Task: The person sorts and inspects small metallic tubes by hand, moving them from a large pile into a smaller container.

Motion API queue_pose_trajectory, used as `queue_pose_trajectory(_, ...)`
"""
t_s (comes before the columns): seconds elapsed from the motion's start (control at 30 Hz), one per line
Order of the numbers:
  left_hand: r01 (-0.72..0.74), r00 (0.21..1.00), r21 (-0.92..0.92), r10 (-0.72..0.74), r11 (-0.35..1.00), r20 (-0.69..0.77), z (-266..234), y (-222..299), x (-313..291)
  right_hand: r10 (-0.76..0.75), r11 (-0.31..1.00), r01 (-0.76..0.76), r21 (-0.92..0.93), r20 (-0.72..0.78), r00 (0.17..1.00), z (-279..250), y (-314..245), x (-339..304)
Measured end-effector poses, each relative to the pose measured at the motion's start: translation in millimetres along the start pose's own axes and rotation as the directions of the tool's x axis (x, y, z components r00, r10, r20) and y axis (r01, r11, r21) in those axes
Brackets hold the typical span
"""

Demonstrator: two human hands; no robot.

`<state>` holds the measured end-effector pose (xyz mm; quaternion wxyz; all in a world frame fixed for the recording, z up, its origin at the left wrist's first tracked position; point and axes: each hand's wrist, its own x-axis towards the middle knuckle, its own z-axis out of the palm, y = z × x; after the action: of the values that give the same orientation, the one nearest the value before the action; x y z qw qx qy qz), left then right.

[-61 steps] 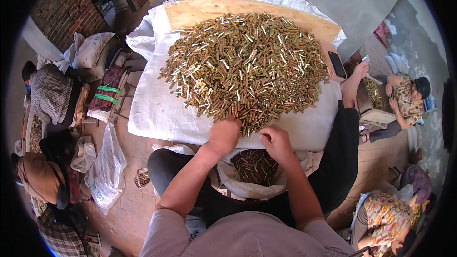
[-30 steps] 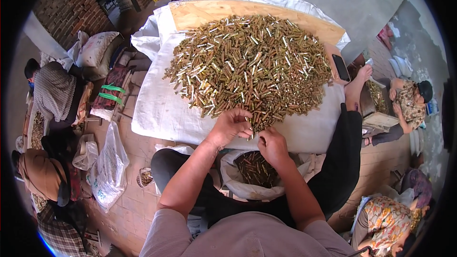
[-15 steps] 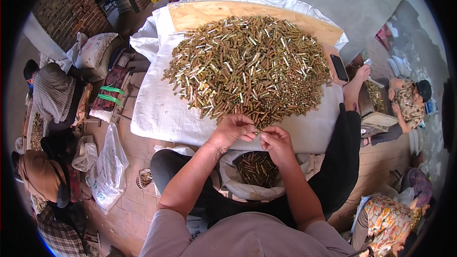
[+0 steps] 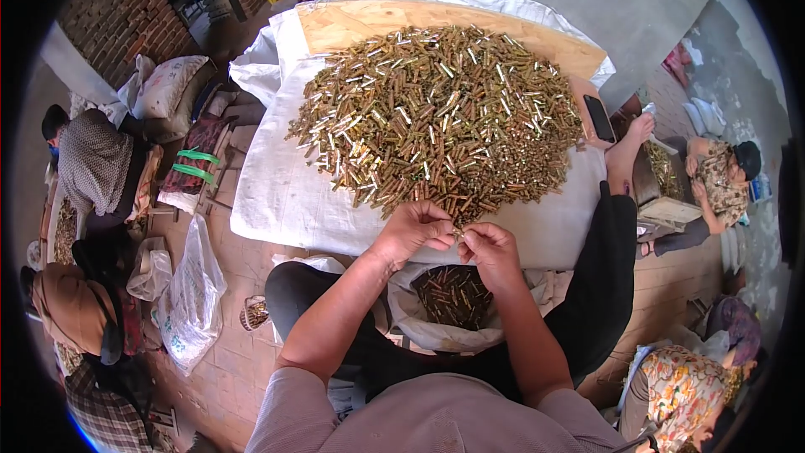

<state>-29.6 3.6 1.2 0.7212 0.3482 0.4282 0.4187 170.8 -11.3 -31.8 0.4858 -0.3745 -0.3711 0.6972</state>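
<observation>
A heap of small gold-coloured metal cylinders (image 4: 436,109), some bolt-like, covers a large part of the white cloth (image 4: 277,193) before me. At its near edge, my left hand (image 4: 414,227) is closed in a pinch, thumb against fingers. Close beside it, my right hand (image 4: 492,252) pinches too. Between the two sets of fingertips sits a small gold-coloured metal piece (image 4: 458,232), mostly hidden by the fingers. Below my hands, between my legs, an open white sack (image 4: 402,310) holds darker pieces of the same sort.
A wooden board (image 4: 369,21) borders the heap's far side. A black phone (image 4: 598,119) lies at its right. On the floor at left stand a clear plastic bag (image 4: 191,302) and a small basket (image 4: 253,315). Several people work at both sides; filled sacks (image 4: 172,92) lie far left.
Both hands stay at the near edge of the heap with fingertips together. My right hand has shifted very slightly to the right; the rest looks the same.
</observation>
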Motion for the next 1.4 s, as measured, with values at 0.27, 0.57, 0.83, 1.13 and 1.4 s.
queue_pose_trajectory(0.27, 0.028, 0.999, -0.23, -0.018, 0.973, 0.043, 8.7, -10.5, -0.9, -0.01, 0.98, -0.009, 0.201, 0.095, 0.995, -8.5, 4.8, 4.4)
queue_pose_trajectory(0.57, 0.042, 0.999, -0.332, -0.039, 0.942, 0.015, 15.9, -16.4, -0.6, -0.119, 0.988, 0.11, 0.112, 0.077, 0.99, -7.5, -1.5, 6.5)
queue_pose_trajectory(0.83, 0.028, 0.999, -0.392, -0.013, 0.92, 0.042, 22.5, -15.9, -0.2, -0.038, 0.96, 0.013, 0.279, 0.083, 0.996, -11.2, -3.6, 5.8)
queue_pose_trajectory(1.13, -0.062, 0.998, -0.277, 0.065, 0.959, 0.0, 26.2, -14.6, -6.1, -0.103, 0.965, 0.071, 0.254, 0.117, 0.988, -7.2, 0.6, 2.1)
queue_pose_trajectory(1.4, -0.068, 0.997, -0.151, 0.061, 0.986, -0.055, 23.8, -16.9, -8.0, -0.091, 0.991, 0.084, 0.1, 0.067, 0.994, -4.9, -2.7, -2.6)
